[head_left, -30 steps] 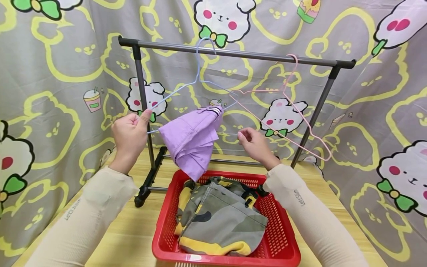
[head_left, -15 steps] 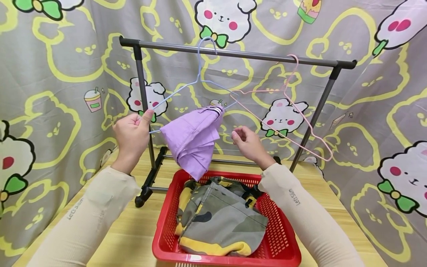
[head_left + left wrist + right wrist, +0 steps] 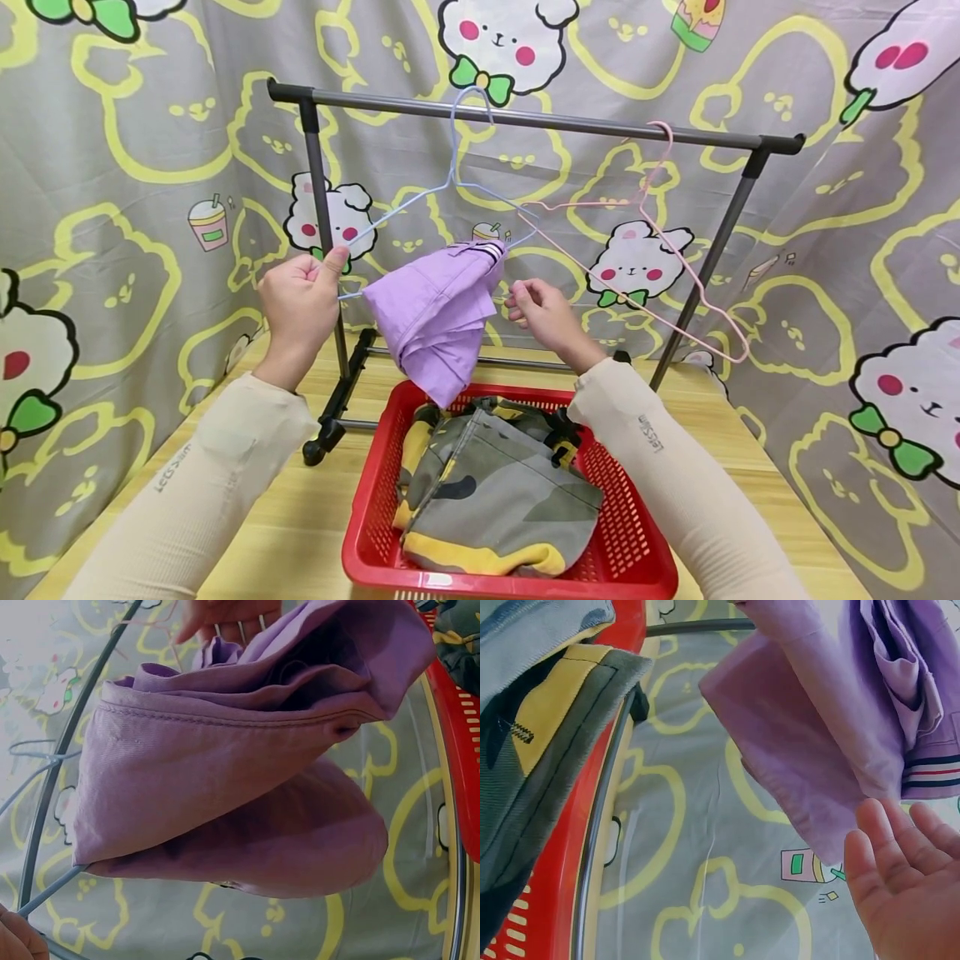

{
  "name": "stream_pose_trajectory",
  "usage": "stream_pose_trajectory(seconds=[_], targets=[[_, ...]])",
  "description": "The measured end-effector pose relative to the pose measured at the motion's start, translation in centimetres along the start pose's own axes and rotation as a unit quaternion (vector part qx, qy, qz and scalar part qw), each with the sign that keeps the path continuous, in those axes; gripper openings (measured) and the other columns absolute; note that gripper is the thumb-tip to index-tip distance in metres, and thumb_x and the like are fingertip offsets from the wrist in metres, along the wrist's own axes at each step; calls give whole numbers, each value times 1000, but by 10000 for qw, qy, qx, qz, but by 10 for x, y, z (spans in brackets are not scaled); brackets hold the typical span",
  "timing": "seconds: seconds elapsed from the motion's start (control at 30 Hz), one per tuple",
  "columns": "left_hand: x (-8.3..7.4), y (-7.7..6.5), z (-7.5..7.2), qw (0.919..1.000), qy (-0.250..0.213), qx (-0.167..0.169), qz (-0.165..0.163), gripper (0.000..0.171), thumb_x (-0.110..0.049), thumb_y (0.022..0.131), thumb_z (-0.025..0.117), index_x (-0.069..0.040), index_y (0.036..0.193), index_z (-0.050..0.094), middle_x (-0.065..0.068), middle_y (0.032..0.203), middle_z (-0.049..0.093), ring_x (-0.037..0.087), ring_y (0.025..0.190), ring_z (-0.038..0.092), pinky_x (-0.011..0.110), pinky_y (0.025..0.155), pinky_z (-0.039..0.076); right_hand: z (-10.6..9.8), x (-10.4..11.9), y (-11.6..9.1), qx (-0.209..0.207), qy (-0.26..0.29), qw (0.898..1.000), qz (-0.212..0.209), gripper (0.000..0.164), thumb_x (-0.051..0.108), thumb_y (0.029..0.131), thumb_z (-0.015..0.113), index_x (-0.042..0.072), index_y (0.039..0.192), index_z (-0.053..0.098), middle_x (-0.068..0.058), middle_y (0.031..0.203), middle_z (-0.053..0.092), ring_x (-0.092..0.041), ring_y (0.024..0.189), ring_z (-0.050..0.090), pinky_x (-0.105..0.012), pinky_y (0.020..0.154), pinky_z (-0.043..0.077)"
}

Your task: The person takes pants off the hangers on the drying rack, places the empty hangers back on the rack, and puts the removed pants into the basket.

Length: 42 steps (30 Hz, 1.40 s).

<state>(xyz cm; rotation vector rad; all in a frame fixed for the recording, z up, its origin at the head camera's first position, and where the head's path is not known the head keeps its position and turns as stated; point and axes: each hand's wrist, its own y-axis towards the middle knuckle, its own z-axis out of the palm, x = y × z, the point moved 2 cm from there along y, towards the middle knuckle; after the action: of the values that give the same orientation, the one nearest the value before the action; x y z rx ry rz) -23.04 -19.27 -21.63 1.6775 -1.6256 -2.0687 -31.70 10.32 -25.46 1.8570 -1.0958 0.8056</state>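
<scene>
The left hand (image 3: 300,287) grips the blue hanger (image 3: 453,178) bearing the purple garment (image 3: 435,317), likely light and floppy, which the relaxed, empty right hand (image 3: 545,315) could pinch by its striped edge (image 3: 491,248), perhaps a waistband.

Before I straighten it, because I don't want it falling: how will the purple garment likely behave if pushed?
The purple garment is probably floppy, as it sags in loose folds. It might slide along the blue hanger, since bare bar shows on both sides of it. Any swing may be small because the left hand grips the hanger's end.
</scene>
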Motion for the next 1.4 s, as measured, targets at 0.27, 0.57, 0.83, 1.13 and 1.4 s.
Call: stream_pose_trajectory(seconds=[0.27, 0.57, 0.83, 1.13, 1.4], targets=[[2, -2, 1, 10000, -47, 19, -41, 60, -37, 90, 69, -8, 50, 36, -8, 44, 27, 13, 50, 33, 28, 49, 22, 6, -2, 5, 69, 145, 9998, 126, 44, 30, 106, 37, -8, 121, 53, -27, 115, 60, -33, 96, 63, -39, 79, 54], [3, -4, 2, 9999, -27, 52, -113, 61, -40, 90, 68, -8, 51, 35, -8, 44, 26, 12, 48, 32, 26, 45, 20, 14, 1, 10, 211, 399, 9976, 522, 55, 42, 106, 28, -6, 126, 46, -26, 124, 57, -34, 104, 59, -42, 87, 51], [1, -6, 4, 9997, -1, 104, -211, 59, -40, 90, 68, -7, 53, 38, -3, 45, 30, 13, 47, 34, 26, 44, 20, 22, 7, 9, 226, 1162, 9880, 990, 72, 53, 102, 30, -5, 144, 26, -29, 138, 43, -38, 127, 46, -47, 97, 45], [-1, -6, 5, 9999, -54, 118, -66, 58, -37, 91, 69, -7, 52, 37, -1, 45, 29, 14, 48, 32, 28, 49, 21, 35, 13, 11, 759, 3169, 9270, 1855, 73, 56, 100, 35, 9, 153, 19, -28, 145, 30, -43, 131, 38, -57, 103, 34], [-2, -7, 4, 9999, -79, 133, -63, 58, -36, 90, 69, -8, 52, 37, -2, 45, 30, 14, 48, 34, 28, 48, 22, 39, 15, 12, 710, 3386, 9168, 1996, 70, 59, 97, 37, 12, 149, 27, -19, 140, 35, -35, 124, 43, -54, 101, 36]])
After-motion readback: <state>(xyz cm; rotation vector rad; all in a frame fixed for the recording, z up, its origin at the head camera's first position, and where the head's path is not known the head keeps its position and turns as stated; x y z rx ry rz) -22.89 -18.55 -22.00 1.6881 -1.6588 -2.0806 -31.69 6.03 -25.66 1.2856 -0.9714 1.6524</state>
